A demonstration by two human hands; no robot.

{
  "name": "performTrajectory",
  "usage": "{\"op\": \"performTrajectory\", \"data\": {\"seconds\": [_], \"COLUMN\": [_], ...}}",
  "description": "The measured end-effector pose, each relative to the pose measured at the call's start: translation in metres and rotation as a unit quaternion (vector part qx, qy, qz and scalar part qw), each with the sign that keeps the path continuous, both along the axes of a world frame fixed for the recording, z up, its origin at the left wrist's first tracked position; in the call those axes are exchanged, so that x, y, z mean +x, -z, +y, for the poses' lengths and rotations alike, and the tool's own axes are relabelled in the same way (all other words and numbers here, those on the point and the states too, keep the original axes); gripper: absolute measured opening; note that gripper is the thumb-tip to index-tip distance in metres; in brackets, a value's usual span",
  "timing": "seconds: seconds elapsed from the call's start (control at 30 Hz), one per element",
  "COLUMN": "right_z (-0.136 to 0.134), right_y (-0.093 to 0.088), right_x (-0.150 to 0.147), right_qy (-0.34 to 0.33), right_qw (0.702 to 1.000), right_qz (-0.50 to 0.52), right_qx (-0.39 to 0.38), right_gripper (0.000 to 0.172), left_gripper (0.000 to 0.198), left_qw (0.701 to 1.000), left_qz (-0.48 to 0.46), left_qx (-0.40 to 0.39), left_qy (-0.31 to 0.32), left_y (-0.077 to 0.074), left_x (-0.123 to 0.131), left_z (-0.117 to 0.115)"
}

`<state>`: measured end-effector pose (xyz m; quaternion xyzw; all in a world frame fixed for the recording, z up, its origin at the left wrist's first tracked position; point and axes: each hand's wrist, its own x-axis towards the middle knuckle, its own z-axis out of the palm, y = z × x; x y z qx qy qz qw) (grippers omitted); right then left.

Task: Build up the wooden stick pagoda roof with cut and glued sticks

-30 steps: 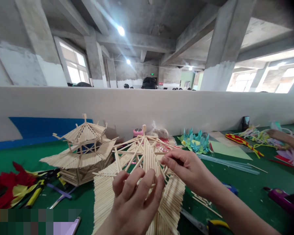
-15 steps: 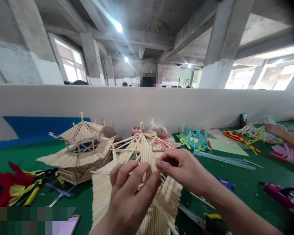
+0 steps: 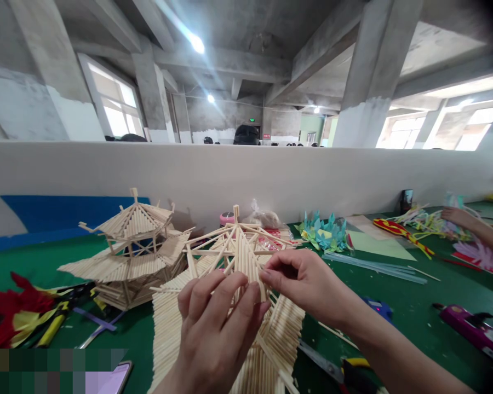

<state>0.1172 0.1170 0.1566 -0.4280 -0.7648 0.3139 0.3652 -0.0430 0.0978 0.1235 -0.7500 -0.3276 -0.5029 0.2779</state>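
In front of me stands a model pagoda (image 3: 230, 243) of thin round wooden sticks, its upper roof partly covered and its lower roof laid with close rows. My left hand (image 3: 219, 328) curls over the near side of the upper roof, fingers bent and thumb close to the index finger; the fingertips partly hide what they hold. From the right, my right hand (image 3: 306, 279) pinches at the edge of the roof's middle strip of sticks (image 3: 247, 257), thumb and index finger together on a wooden stick. The fingers of both hands almost meet there.
A second stick pagoda (image 3: 135, 246) stands at left. Scissors (image 3: 322, 361), a purple glue gun (image 3: 472, 328), clear glue sticks (image 3: 378, 267) and a teal paper flower (image 3: 324, 232) lie at right. A phone (image 3: 110, 377) is at lower left. Another person's hand (image 3: 456, 214) works at far right.
My left hand has shifted slightly left and its thumb and index finger sit a little lower. My right hand keeps its pinch at the same strip of sticks.
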Motion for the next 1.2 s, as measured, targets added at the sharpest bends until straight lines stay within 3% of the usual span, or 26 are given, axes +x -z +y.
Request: {"op": "performTrajectory", "data": {"seconds": [0.23, 0.43, 0.57, 0.7, 0.83, 0.97, 1.07, 1.2], "right_z": [0.001, 0.000, 0.000, -0.001, -0.004, -0.006, -0.009, -0.024], "right_y": [0.002, -0.001, -0.001, 0.002, 0.006, 0.010, 0.011, 0.014], "right_x": [-0.001, 0.003, 0.005, 0.004, 0.005, 0.007, 0.007, 0.012], "right_qy": [-0.009, -0.013, 0.010, 0.017, -0.002, -0.025, -0.025, -0.015], "right_qw": [1.000, 0.999, 0.999, 0.995, 0.984, 0.976, 0.977, 0.987], "right_qz": [0.023, -0.006, 0.006, 0.029, -0.004, 0.003, 0.029, 0.068], "right_qx": [-0.006, 0.029, 0.043, 0.098, 0.180, 0.215, 0.209, 0.147], "right_gripper": [0.012, 0.026, 0.023, 0.014, 0.020, 0.022, 0.018, 0.004], "left_gripper": [0.017, 0.015, 0.014, 0.012, 0.014, 0.015, 0.016, 0.014], "left_qw": [0.998, 0.999, 0.999, 0.999, 0.999, 0.999, 0.998, 0.991], "left_qz": [0.051, 0.042, 0.038, 0.035, 0.040, 0.045, 0.055, 0.061], "left_qx": [0.029, 0.021, 0.022, 0.023, 0.024, 0.026, 0.032, 0.121], "left_qy": [0.001, 0.004, 0.004, 0.006, 0.012, 0.008, 0.005, 0.007], "left_y": [0.008, 0.010, 0.011, 0.010, 0.011, 0.014, 0.014, 0.015], "left_x": [-0.005, -0.005, -0.005, -0.005, -0.005, -0.005, -0.005, -0.003], "left_z": [0.002, 0.002, 0.003, 0.003, 0.004, 0.004, 0.001, -0.007]}}
